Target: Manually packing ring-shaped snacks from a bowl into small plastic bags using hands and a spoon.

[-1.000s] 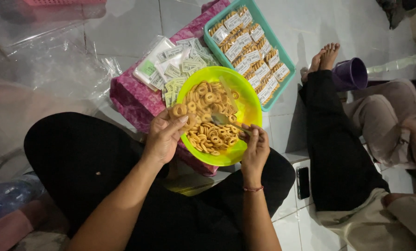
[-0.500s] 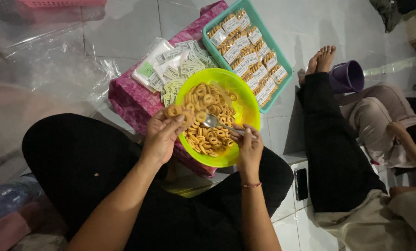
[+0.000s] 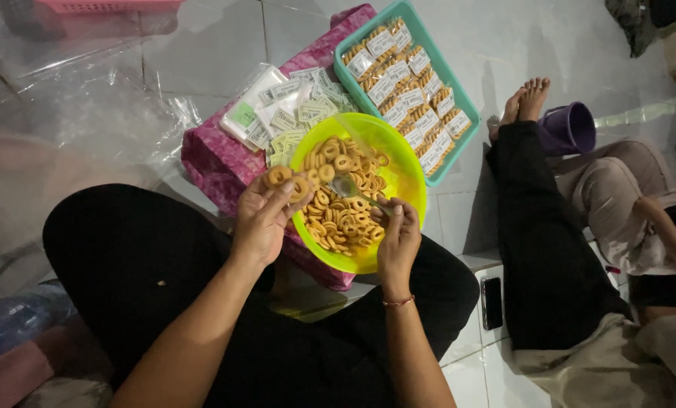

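Observation:
A bright green bowl full of small golden ring snacks rests on a pink cloth bundle in front of my lap. My left hand hovers at the bowl's left rim, holding a few ring snacks in a small clear bag that is hard to make out. My right hand grips the handle of a metal spoon, whose scoop lies among the snacks in the middle of the bowl.
A teal tray with several packed snack bags stands behind the bowl. Small paper labels in clear bags lie on the pink bundle. Another person's legs, a purple cup and a phone are at the right.
The spoon has shifted from the bowl's right side toward its middle. My left hand has risen at the left rim with ring snacks in it.

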